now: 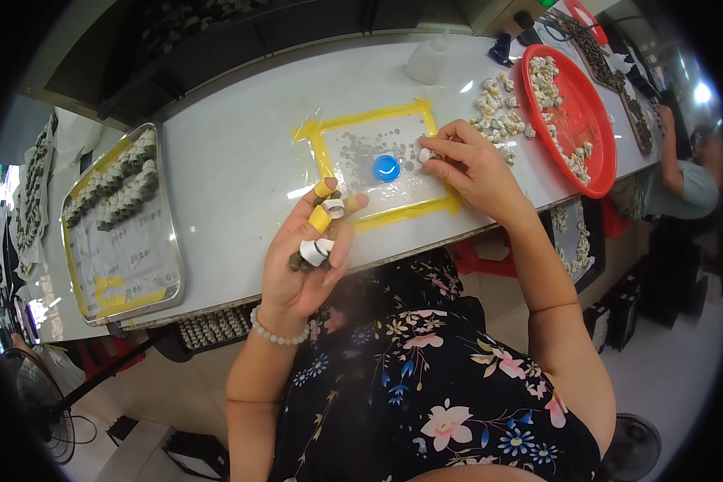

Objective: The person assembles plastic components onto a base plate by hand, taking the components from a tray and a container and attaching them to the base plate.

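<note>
My left hand (285, 269), with yellow tape around several fingertips, is turned palm up near the table's front edge. Its fingers curl around small white-and-dark-grey pieces (315, 252), whose exact kind I cannot make out. Pinched between the fingertips of my right hand (482, 178) is a small white piece (427, 154), partly covered by the fingers. That hand hovers at the right side of a work area bordered by yellow tape (402, 212). Between the hands, a round blue cap-like dish (386, 169) sits on the work area, amid grey spots.
Rows of white-and-grey pieces stand in a metal tray (173, 277) at left. Loose white pieces (494, 108) lie beside a red oval tray (598, 120) at right. A translucent bottle (428, 60) stands at the back. Another person (679, 189) is at far right.
</note>
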### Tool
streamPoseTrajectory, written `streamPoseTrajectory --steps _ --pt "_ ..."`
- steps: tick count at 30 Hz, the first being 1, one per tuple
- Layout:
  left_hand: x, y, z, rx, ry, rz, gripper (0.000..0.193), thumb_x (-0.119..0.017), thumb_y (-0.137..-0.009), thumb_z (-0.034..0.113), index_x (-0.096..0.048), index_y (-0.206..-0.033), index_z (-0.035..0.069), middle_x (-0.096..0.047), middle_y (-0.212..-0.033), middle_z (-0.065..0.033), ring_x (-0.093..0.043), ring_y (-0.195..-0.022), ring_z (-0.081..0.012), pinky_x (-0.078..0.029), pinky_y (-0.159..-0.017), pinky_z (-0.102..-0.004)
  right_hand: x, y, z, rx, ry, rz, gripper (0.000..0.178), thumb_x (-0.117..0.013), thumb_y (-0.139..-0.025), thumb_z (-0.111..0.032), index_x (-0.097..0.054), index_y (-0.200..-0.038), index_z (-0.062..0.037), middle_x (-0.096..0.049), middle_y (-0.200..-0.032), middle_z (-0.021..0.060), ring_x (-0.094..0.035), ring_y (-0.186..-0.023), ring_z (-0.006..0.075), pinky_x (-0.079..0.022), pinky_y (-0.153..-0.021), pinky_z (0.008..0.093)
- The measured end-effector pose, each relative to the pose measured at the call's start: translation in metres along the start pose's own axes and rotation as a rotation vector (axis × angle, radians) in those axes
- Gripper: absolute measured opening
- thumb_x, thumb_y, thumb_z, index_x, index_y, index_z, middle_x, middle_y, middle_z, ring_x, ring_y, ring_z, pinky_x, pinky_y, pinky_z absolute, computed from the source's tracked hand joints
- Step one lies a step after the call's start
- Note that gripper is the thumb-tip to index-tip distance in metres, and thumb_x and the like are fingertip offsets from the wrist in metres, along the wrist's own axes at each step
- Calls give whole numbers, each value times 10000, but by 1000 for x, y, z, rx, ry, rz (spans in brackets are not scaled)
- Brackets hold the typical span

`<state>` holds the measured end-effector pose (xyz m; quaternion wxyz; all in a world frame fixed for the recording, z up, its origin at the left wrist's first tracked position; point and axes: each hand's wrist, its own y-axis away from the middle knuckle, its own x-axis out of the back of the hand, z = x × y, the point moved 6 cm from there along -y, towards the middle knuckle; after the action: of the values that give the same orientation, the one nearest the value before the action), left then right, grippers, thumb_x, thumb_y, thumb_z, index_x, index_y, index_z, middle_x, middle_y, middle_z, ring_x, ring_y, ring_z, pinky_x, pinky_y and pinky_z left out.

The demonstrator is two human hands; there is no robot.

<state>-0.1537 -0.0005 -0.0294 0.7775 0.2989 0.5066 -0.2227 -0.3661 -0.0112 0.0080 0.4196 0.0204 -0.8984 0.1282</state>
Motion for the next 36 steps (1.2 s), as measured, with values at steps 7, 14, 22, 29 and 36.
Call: streamPoseTrajectory --steps 7,14,22,29,36 --pt "12 2 3 18 66 113 301 -436 -922 173 -444 -1206 73 -527 -1103 -201 -458 -578 -136 -376 -391 -207 -2 -1 -1 -14 -15 -29 292 -670 -758 -60 -619 -1045 -38 -547 -928 76 -555 -741 178 -467 -655 276" --pt "7 2 18 2 -33 248 306 -426 -944 246 -478 -1204 93 -574 -974 -122 -512 -643 -147 -401 -432 -224 3 -5 -10 155 261 85 273 -650 -710 -23 -638 -982 -35 -581 -849 100 -571 -744 241 -477 -646 317" --pt "19 6 15 -14 12 176 333 -432 -946 269 -484 -1194 53 -565 -891 -79 -511 -647 -139 -377 -405 -199 4 -12 -14 155 306 118 183 -630 -683 -45 -637 -866 -38 -569 -781 77 -557 -743 237 -465 -639 345" --pt "12 2 13 -56 -94 170 292 -444 -938 214 -497 -1142 11 -572 -866 -113 -516 -600 -133 -371 -366 -194 2 -16 -25 132 74 46 173 -658 -717 -76 -652 -886 -35 -569 -773 78 -555 -721 233 -460 -629 329" --pt "7 2 12 -136 -212 140 244 -460 -940 235 -504 -1052 23 -594 -836 -141 -533 -547 -132 -367 -350 -185 -16 -24 -42 270 104 -144 185 -665 -713 -67 -652 -895 -40 -562 -775 81 -552 -733 245 -463 -647 335"
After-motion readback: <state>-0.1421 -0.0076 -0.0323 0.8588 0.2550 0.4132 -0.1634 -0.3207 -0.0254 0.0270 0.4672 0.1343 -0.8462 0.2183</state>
